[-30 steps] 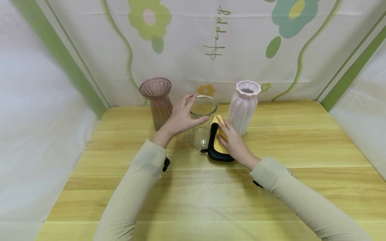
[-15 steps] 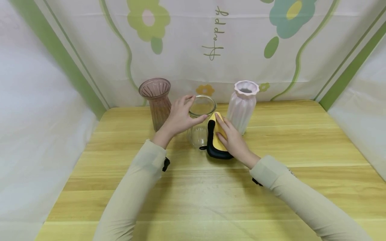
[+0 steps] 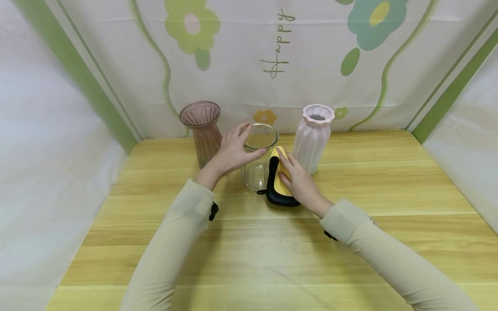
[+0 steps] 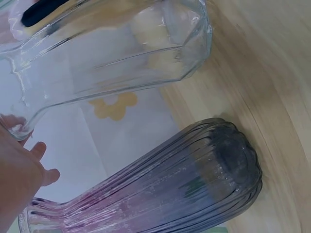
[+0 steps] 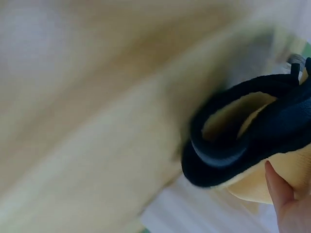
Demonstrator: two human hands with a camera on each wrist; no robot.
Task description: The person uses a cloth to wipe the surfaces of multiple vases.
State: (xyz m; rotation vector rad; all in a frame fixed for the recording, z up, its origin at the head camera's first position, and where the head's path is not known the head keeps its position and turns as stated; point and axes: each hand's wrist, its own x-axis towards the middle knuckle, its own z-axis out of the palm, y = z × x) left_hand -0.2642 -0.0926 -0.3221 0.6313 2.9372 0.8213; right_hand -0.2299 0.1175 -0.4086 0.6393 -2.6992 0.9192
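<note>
A clear glass vase (image 3: 254,175) stands upright near the table's back. My left hand (image 3: 233,149) holds it by the rim, with the thumb at the front and fingers along the left side. In the left wrist view, the neck of the glass vase (image 4: 112,63) lies by the left hand (image 4: 19,165), and two fingers stick out free. My right hand (image 3: 301,183) grips a yellow-and-black mitt (image 3: 282,199) with a small loop, at the vase's right side. Up close, the mitt (image 5: 243,160) shows a dark-edged opening and the right thumb pressed on its yellow fabric.
A ribbed purple glass vase (image 3: 206,144) stands left of the clear one, just behind my left hand. To the right is a pale pink fluted vase (image 3: 311,144), close to my right hand. A flowered curtain (image 3: 233,52) hangs behind the wooden table (image 3: 256,259).
The mitt and right hand rise slightly along the clear vase's side, then drop back a little. My left hand keeps its hold on the rim. The other two vases stay put.
</note>
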